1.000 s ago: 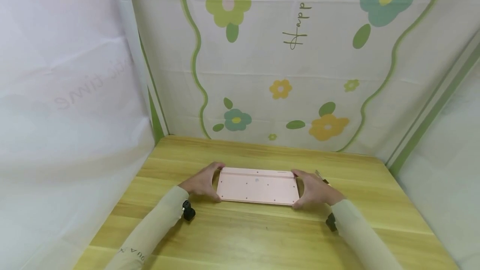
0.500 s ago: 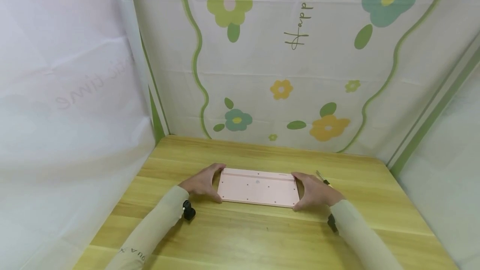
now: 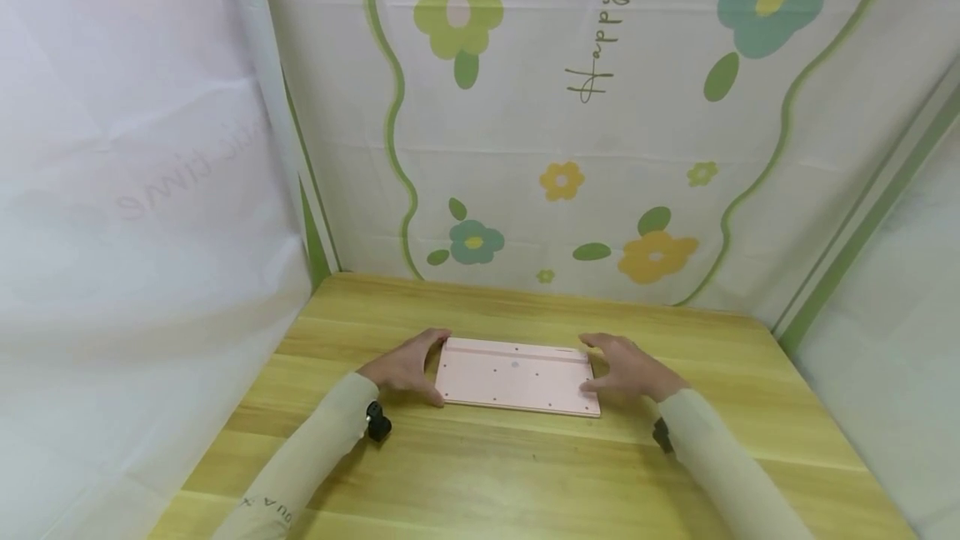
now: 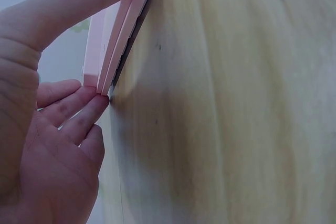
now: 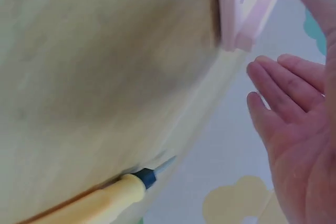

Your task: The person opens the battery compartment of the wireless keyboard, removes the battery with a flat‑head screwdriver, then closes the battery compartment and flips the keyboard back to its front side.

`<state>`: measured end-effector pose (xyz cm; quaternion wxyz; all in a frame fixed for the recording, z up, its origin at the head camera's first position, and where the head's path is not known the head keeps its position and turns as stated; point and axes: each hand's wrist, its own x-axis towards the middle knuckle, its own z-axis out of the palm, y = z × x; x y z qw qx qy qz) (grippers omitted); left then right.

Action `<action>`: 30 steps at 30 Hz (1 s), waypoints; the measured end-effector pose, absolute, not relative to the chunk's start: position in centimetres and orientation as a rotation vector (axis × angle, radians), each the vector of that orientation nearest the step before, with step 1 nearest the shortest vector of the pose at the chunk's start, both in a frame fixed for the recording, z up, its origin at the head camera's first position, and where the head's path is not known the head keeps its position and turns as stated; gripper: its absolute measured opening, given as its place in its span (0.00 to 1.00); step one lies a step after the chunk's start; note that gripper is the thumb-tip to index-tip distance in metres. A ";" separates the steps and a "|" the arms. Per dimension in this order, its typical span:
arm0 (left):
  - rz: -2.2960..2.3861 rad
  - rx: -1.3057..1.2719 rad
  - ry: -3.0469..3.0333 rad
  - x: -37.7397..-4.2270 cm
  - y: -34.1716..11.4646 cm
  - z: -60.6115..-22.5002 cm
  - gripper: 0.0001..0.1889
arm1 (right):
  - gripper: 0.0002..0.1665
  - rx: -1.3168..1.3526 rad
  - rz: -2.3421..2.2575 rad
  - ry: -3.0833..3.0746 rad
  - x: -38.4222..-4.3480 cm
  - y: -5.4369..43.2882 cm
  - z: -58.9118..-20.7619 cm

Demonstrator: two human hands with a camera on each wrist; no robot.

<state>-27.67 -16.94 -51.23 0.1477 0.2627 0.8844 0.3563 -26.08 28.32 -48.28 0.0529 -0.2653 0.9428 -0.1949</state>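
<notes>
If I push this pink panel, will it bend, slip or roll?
The pink panel probably won't bend: its edges run straight. Its smooth-looking face might be slippery. Being flat and slim, it seems unlikely to roll.

Free tabletop (image 3: 483,477), pink panel (image 3: 517,379) beyond

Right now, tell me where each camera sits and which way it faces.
Head: on the head, facing forward and down at the table, pink board and flowered cloth; left hand, right hand and sleeves show.
Left wrist: on that wrist, facing the pink board's end; the left hand shows.
Right wrist: on that wrist, facing the pink board's corner and a screwdriver; the right hand shows.
Head and right wrist views share the pink board, right hand and flowered cloth.
</notes>
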 end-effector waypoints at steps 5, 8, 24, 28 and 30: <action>1.024 0.759 2.543 -27.6 -16.9 -51.1 0.69 | 0.38 -0.925 -0.633 2.917 -26.6 27.3 -47.5; 1.025 0.762 2.539 -27.5 -16.9 -51.0 0.68 | 0.31 -0.958 -0.617 2.939 -27.0 26.7 -47.3; 0.991 0.762 2.555 -27.5 -16.8 -50.9 0.68 | 0.19 -0.882 -0.686 2.855 -28.7 24.7 -47.8; 0.998 0.763 2.547 -27.5 -16.8 -50.8 0.68 | 0.17 -0.863 -0.688 2.844 -29.1 24.4 -48.0; 1.002 0.761 2.546 -27.5 -16.8 -50.7 0.68 | 0.16 -0.869 -0.682 2.844 -29.2 24.3 -48.1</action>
